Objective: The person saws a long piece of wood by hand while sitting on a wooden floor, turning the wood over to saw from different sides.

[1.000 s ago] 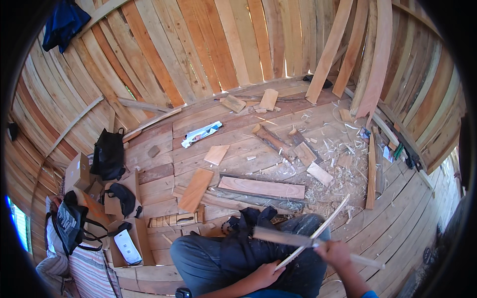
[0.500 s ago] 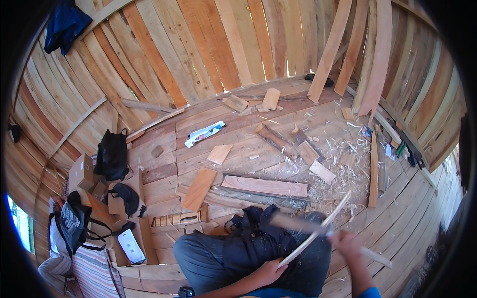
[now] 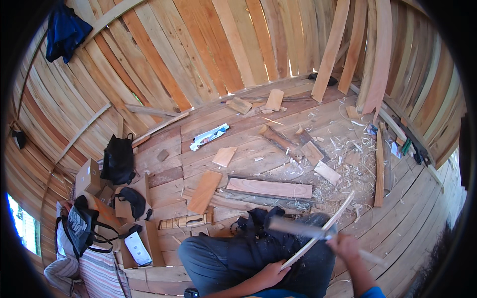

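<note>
My left hand (image 3: pixel 271 274) is closed round the lower end of a thin, pale wooden strip (image 3: pixel 340 216). The strip slants up and to the right over my right leg. In my closed right hand (image 3: pixel 346 247) is a long-bladed knife (image 3: pixel 297 226), smeared by motion. Its broad blade points left and crosses the strip's middle in the picture; I cannot tell whether they touch. A pale handle sticks out behind the fist toward the lower right. My bent legs (image 3: pixel 218 260) in dark trousers lie beneath both hands.
Wood shavings (image 3: pixel 355 171) litter the plank floor at the right. Ahead lie a board (image 3: pixel 268 187), several wood blocks and a sheathed blade (image 3: pixel 185 221). Open cardboard boxes (image 3: pixel 158 251) and black bags (image 3: pixel 118 160) stand at the left. Long planks (image 3: pixel 332 49) lean on the far wall.
The view has shifted slightly, so the room sits a little further right. The knife has moved slightly against the strip. Both hands keep their hold.
</note>
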A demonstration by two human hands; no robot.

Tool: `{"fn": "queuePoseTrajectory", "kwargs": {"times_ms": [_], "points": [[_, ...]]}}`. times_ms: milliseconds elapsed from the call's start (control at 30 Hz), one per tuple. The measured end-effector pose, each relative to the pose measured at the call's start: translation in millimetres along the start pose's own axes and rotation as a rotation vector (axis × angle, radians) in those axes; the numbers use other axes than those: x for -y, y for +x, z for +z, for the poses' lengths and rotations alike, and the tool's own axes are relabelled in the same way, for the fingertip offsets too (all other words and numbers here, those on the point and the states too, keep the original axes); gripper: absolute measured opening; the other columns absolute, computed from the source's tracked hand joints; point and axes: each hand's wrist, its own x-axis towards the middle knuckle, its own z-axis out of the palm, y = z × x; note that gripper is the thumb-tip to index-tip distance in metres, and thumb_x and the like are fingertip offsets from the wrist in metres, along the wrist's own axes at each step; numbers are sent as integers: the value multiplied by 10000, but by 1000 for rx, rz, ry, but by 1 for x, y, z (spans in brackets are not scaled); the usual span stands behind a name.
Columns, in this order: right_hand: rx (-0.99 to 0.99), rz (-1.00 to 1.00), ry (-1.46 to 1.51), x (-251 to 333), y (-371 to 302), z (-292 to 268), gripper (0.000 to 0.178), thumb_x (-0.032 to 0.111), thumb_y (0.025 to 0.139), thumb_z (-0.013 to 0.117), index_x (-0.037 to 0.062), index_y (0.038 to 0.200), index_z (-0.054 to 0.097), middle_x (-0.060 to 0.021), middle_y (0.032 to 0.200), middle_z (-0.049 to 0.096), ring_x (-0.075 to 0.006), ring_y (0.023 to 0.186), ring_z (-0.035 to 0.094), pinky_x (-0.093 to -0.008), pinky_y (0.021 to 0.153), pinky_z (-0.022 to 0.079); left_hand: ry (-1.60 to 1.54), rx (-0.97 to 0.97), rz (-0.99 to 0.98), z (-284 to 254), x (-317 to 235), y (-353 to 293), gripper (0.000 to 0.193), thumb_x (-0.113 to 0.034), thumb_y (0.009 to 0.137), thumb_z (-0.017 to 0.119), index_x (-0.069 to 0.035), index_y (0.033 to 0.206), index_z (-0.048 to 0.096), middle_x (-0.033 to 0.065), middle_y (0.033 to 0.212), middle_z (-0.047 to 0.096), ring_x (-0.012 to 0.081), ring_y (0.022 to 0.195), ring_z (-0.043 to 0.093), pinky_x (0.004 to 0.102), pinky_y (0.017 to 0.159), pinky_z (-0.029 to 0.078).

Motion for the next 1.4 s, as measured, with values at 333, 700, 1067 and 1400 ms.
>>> {"fn": "queuePoseTrajectory", "kwargs": {"times_ms": [333, 700, 1067, 1400], "points": [[56, 10, -24, 10, -9, -20, 633, 664, 788, 563, 36, 722, 604, -189, 596, 602, -385, 578, 625, -480, 557, 503, 30, 33, -50, 0, -13, 4, 270, -220, 928, 548, 16, 1057, 563, 282, 905, 627, 448, 879, 609, 460, 751, 504], [-15, 64, -55, 1, 19, -26, 581, 603, 768, 625, 27, 698, 600, -211, 605, 599, -390, 598, 625, -483, 543, 490, -2, -72, 80, 4, 5, 8, 283, -232, 922, 557, 18, 1054, 555, 286, 920, 629, 442, 870, 619, 463, 749, 500], [6, 47, -141, -26, 20, -37, 692, 701, 775, 551, 12, 776, 612, -190, 629, 623, -389, 632, 642, -487, 589, 513, 21, 6, -48, -3, -16, 2, 296, -218, 923, 548, 15, 1103, 515, 305, 876, 619, 455, 847, 615, 489, 727, 496], [224, -43, -98, 48, -10, -20, 665, 680, 799, 541, 19, 787, 609, -196, 690, 643, -379, 667, 652, -474, 605, 515, 17, -73, 91, 2, 3, 4, 313, -201, 916, 556, 28, 1120, 495, 313, 879, 615, 460, 855, 613, 487, 736, 499]]}}
